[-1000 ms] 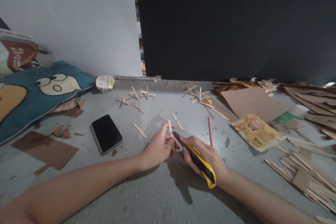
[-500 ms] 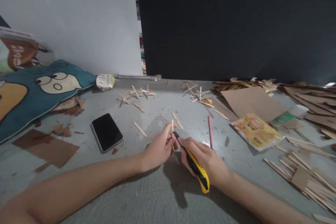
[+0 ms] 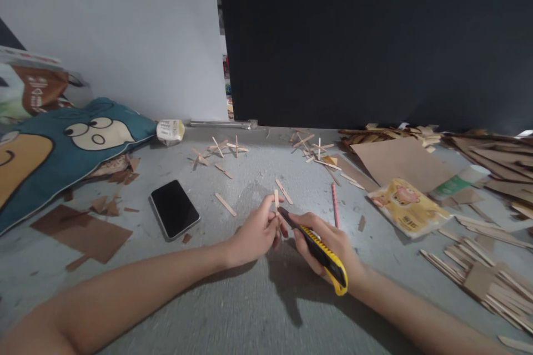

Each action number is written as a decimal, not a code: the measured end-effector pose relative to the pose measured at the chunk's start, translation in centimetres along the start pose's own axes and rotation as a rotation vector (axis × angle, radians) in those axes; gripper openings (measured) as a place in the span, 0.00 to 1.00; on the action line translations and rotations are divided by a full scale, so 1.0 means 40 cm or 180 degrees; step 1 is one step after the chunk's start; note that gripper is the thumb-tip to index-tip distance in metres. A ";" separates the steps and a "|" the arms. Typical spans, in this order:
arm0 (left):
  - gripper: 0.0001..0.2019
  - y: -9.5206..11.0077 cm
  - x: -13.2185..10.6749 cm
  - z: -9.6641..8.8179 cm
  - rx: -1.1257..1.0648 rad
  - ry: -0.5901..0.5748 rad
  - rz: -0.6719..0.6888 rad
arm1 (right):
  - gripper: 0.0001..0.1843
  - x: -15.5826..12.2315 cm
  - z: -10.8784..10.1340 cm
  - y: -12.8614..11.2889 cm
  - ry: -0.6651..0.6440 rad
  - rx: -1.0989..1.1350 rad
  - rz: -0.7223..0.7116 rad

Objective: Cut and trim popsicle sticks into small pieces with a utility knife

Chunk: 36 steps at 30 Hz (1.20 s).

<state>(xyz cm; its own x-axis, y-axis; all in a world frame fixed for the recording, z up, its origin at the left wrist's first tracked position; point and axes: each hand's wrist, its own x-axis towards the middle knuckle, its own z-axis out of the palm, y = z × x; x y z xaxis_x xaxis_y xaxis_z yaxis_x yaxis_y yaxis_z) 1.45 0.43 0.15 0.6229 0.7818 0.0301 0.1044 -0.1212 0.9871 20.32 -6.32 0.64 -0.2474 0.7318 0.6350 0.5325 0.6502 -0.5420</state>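
Note:
My left hand pinches a short wooden craft stick that stands upright between its fingertips, just above the grey floor. My right hand is wrapped round a yellow and black utility knife. The knife's dark tip meets the lower part of the stick, right beside my left fingers. Both hands are close together at the middle of the view.
A black phone lies left of my hands and a pink pencil lies right of them. Loose sticks and stick crosses are scattered behind. Cardboard sheets, a yellow packet, stick piles and a teal cushion ring the area.
The knife has shifted slightly against the stick, dipping towards me and swinging back out. My left hand keeps its pinch on the stick. The view has drifted a little.

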 end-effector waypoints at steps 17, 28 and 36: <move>0.19 0.008 -0.013 0.011 -0.0225 0.0010 -0.0189 | 0.20 0.008 0.002 -0.012 0.0145 -0.0784 -0.0799; 0.26 0.006 0.010 0.000 -0.0667 0.0279 -0.0516 | 0.14 0.003 -0.008 -0.061 0.0261 -0.0926 -0.1948; 0.27 0.019 0.001 0.001 -0.0556 0.0146 -0.0290 | 0.11 -0.003 0.009 -0.001 0.0522 -0.0500 -0.0033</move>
<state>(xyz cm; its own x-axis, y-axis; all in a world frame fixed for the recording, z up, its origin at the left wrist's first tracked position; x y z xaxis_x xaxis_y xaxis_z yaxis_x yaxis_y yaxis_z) 1.58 0.35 0.92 0.5805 0.8122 -0.0576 0.0203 0.0562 0.9982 20.02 -6.35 0.40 -0.1255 0.6740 0.7279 0.6533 0.6083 -0.4506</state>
